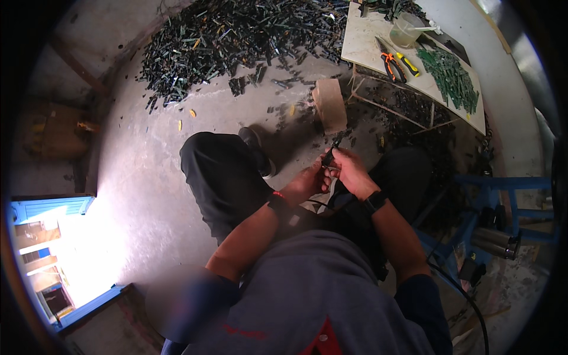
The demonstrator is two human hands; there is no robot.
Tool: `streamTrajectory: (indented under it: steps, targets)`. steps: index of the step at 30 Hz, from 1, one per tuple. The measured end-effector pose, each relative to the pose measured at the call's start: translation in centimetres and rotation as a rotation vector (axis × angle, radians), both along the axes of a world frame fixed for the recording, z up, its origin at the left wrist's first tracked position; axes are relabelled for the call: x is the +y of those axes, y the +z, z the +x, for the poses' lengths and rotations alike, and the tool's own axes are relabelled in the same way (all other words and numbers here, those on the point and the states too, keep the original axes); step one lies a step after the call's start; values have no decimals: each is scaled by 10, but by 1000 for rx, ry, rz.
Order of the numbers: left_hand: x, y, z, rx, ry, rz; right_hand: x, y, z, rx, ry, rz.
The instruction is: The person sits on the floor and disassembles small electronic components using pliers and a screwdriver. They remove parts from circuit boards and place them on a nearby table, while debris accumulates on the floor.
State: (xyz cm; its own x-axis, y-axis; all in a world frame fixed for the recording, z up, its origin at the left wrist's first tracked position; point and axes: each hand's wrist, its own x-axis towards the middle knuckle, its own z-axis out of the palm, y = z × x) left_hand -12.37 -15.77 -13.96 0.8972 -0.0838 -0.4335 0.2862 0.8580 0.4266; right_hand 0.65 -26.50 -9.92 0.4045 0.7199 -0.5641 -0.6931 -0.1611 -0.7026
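Both my hands meet between my knees. A small, narrow black piece (329,157) is pinched between them, its far end pointing away from me; its exact kind is too small to make out. My left hand (306,181) has its fingers closed around the near, lower part, which they partly hide. From the other side my right hand (351,171) grips the same piece with thumb and fingers. Beyond my hands a tan block (329,106) stands on the floor, with dark bits scattered around it.
A large heap of dark strips (236,44) covers the far floor. At far right, a low table (368,42) bears orange-handled pliers (390,66), a yellow-and-black tool (408,64), green strips (451,80) and a clear tub (406,31). Blue frame (503,182) and black cable (473,307) lie right.
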Motion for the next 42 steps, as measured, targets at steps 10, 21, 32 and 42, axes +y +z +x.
streamTrajectory:
  steps: [10, 21, 32, 42]
  targets:
    - [-4, 9, 3, 30, 19, 47, -2, -6, 1, 49, 0, 25]
    - [-2, 5, -1, -19, -6, 38, -1, -8, -2, -28, 32, 27]
    - [-3, 6, 0, 14, -3, 8, 3, -5, -3, 67, -37, 14]
    - [-6, 14, 5, 62, 86, -99, 4, 4, -7, 16, 27, -27]
